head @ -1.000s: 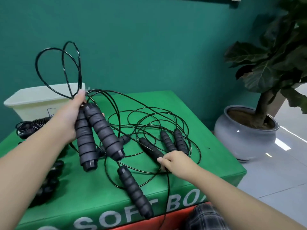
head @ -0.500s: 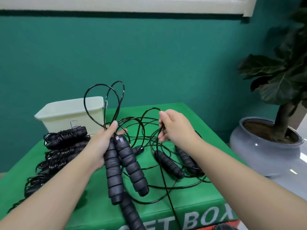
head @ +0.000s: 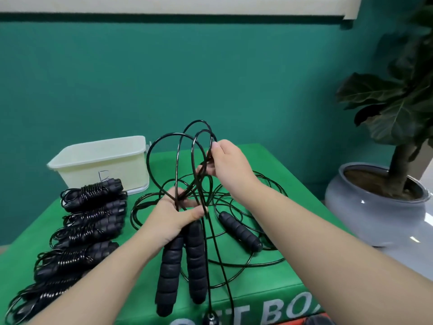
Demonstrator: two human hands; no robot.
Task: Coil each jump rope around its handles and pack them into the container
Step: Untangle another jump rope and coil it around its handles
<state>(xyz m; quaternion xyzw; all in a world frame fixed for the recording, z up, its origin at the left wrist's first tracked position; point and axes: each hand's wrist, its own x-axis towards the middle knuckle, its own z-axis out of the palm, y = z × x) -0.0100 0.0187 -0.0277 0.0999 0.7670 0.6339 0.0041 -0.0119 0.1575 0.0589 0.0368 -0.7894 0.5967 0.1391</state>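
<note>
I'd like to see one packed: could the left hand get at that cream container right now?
Probably not yet. The left hand grips two handles and rope loops, so it isn't free. The container sits behind the coiled ropes, its lid seemingly still on.

Glossy black plastic-coated cord [head: 164, 146]; 2 matt, ribbed foam handles [head: 182, 261]; smooth translucent plastic container [head: 103, 165]; glazed grey pot [head: 375, 207]; green vinyl-like surface [head: 269, 280].

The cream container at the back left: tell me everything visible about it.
The cream container is a rectangular, translucent-looking plastic tub with a flat, wider rim and rounded corners. It stands upright on the green box, at its far left corner, behind the row of coiled jump ropes. A faint dark mark shows on its front wall. Its inside is hidden. Neither hand touches it.
</note>
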